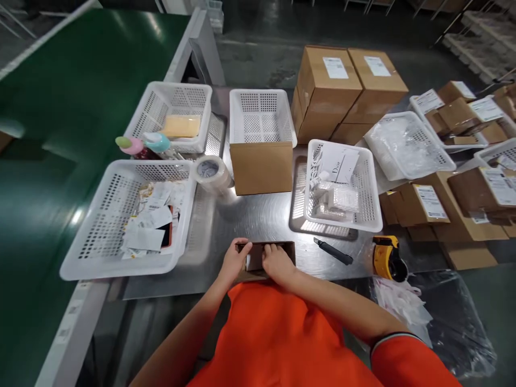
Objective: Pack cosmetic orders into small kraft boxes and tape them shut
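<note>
A small open cardboard box (289,250) stands at the table's front edge, right against my body. My left hand (235,262) grips its left end, thumb over the rim. Reaching into the box from the right is my right hand (278,263), its fingers curled and partly hidden. Between the two hands a pale flat-sided item (254,258) shows inside the box; its kind I cannot make out. A black utility knife (334,251) lies to the right of the box. Beyond it stands a yellow tape dispenser (387,259).
White baskets hold paper slips (149,231), wrapped packs (342,199) and plastic film (399,140). Tape rolls (213,174) and a brown carton (262,168) stand ahead. Taller cartons (330,97) rise behind; labelled parcels (429,204) crowd the right. A green conveyor belt (92,97) runs along the left.
</note>
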`<move>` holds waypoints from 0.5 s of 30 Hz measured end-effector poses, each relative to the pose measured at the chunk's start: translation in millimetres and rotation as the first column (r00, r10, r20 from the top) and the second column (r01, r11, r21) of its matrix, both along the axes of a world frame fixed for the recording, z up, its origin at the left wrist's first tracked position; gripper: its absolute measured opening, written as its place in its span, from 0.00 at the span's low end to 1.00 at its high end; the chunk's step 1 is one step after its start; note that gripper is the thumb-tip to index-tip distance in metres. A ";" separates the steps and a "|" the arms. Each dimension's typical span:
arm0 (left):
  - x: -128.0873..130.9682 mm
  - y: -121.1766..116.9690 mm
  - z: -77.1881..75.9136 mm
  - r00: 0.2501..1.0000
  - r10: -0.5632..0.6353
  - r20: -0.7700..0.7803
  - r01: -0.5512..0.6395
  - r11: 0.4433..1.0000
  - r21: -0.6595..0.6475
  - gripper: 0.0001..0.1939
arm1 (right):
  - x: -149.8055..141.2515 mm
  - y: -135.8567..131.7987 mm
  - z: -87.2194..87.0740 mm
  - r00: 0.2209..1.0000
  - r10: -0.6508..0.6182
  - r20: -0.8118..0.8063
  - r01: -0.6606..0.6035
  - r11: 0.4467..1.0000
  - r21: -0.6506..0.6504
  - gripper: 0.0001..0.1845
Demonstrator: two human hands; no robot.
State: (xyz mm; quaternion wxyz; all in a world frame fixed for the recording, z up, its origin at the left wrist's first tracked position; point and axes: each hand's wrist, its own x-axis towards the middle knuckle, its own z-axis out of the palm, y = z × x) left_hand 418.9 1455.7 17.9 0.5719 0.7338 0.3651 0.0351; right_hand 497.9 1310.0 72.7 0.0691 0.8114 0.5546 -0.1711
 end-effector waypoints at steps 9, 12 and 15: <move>-1.8 0.8 -1.8 1.000 -0.012 -0.023 0.013 0.999 0.033 0.27 | 37.8 -41.6 10.5 0.974 0.075 -0.215 -0.007 0.953 0.302 0.22; -1.8 0.5 -3.3 0.999 -0.018 -0.043 0.020 0.999 0.043 0.29 | 100.7 -81.4 31.2 0.938 -0.246 -0.243 0.334 0.824 0.458 0.22; -0.8 0.1 -2.5 0.999 -0.011 -0.051 0.014 0.998 0.059 0.30 | 173.0 -117.9 42.3 0.680 -0.717 -0.152 0.701 0.577 0.419 0.34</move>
